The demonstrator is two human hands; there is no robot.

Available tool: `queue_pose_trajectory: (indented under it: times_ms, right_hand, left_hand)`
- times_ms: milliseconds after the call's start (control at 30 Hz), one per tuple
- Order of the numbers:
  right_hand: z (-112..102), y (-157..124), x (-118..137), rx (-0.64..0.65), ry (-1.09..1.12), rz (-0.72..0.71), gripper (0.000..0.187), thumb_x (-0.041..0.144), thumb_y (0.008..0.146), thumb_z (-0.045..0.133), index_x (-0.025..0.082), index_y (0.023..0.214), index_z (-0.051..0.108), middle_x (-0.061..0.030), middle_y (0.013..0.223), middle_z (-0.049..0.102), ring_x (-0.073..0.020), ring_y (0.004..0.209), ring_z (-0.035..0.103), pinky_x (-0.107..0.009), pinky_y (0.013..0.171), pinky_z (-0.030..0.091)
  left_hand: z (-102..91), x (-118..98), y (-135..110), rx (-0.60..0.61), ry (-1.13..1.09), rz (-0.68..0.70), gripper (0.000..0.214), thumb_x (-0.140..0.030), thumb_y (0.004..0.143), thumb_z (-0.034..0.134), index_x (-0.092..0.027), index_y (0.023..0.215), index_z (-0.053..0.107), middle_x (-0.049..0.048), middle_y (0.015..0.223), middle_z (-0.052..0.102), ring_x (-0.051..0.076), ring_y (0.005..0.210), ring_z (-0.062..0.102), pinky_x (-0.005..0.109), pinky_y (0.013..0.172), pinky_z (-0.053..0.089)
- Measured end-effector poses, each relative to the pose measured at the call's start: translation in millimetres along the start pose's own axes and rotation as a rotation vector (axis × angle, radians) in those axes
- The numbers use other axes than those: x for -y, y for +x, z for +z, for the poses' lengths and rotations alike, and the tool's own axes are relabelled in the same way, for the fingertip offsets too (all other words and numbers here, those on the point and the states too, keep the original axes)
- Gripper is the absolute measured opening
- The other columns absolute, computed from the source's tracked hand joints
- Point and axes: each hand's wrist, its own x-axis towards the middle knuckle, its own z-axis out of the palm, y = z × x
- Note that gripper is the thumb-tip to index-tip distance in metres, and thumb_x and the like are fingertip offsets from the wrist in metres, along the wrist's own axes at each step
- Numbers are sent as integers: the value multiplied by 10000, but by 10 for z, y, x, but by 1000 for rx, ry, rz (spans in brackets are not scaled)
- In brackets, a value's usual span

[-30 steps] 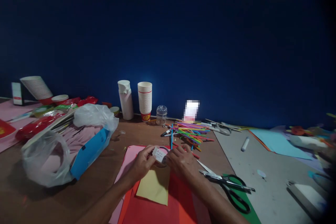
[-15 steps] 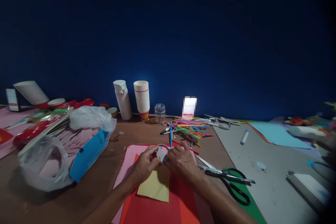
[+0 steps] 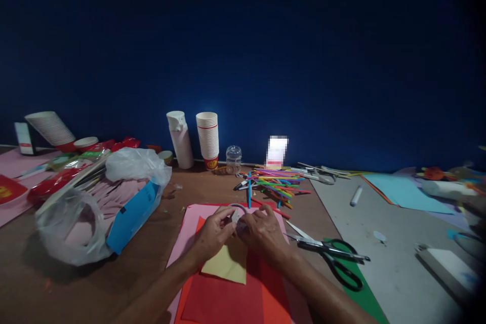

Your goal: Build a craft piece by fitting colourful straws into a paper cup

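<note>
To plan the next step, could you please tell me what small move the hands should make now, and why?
Probably lower the small white piece onto the yellow paper sheet: both the left hand and right hand pinch it at that sheet's far edge.

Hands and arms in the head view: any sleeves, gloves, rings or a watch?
Both the left hand and right hand are bare, no gloves. No ring or watch shows, though the light is dim. The left forearm and right forearm are bare to the picture's lower edge; no sleeve in view.
</note>
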Motion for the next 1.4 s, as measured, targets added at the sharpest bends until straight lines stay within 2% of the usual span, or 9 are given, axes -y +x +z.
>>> queue_pose_trajectory:
  times_ms: [267, 500, 600, 700, 800, 867, 1000, 1167, 1400]
  right_hand:
    - [62, 1, 79, -34, 3, 103, 95, 214, 787, 489, 168, 751, 565, -29, 634, 608, -147, 554, 512, -360, 727, 281]
    - [-37, 37, -36, 144, 89, 246, 48, 139, 679, 521, 165, 691, 560, -18, 549, 582, -149, 546, 508, -280, 618, 296]
    - [-124, 58, -141, 208, 290, 382, 55, 157, 716, 504, 176, 697, 552, -2, 572, 581, -138, 560, 506, -239, 541, 275]
    - [-122, 51, -226, 208, 649, 530, 118, 203, 805, 447, 170, 764, 552, -1, 658, 607, -121, 591, 527, -205, 520, 304]
    - [-50, 30, -274, 165, 1001, 590, 159, 236, 842, 428, 156, 875, 562, -11, 758, 630, -124, 667, 564, -203, 578, 381]
    - [-20, 24, -280, 136, 1092, 604, 171, 246, 842, 440, 150, 894, 571, -12, 765, 631, -129, 681, 569, -213, 596, 402]
    - [-65, 40, -236, 93, 985, 625, 162, 255, 828, 476, 164, 862, 606, -3, 745, 631, -132, 669, 556, -219, 595, 400]
    - [-121, 51, -124, 35, 755, 522, 153, 280, 827, 506, 196, 877, 624, -10, 749, 641, -141, 661, 549, -241, 624, 389]
    - [-109, 37, 5, -31, 625, 303, 153, 300, 821, 519, 185, 849, 616, -33, 724, 628, -162, 693, 543, -263, 659, 369]
  left_hand:
    - [43, 0, 19, -7, -42, -5, 382, -194, 727, 504, -159, 1096, 598, 93, 1135, 567, 183, 923, 568, 256, 739, 492]
    - [29, -11, 52, -8, -144, -210, 422, -188, 691, 485, -128, 1095, 592, 52, 821, 649, 161, 704, 600, 244, 576, 488]
    - [4, -5, 60, 25, -241, -203, 417, -198, 689, 498, -133, 1089, 597, 46, 840, 664, 166, 740, 610, 255, 642, 487]
    - [-15, -28, 57, 87, -348, -206, 409, -225, 702, 510, -135, 1092, 593, 57, 876, 670, 178, 764, 617, 270, 671, 484]
    - [-23, -52, 50, 111, -389, -227, 423, -242, 704, 532, -122, 1107, 580, 74, 854, 671, 184, 731, 621, 277, 645, 482]
    - [-21, -50, 50, 107, -394, -234, 439, -264, 699, 555, -123, 1115, 572, 77, 844, 670, 188, 727, 623, 287, 649, 482]
    - [-4, -6, 58, 74, -370, -225, 428, -292, 694, 574, -135, 1092, 574, 71, 835, 668, 189, 734, 622, 291, 665, 480]
    - [13, 12, 42, 11, -240, -134, 370, -198, 662, 560, -139, 1027, 581, 43, 831, 655, 169, 751, 593, 247, 646, 456]
    - [26, -49, 16, -171, -13, -100, 180, -65, 559, 479, -150, 691, 566, -32, 612, 566, 116, 605, 520, 198, 559, 411]
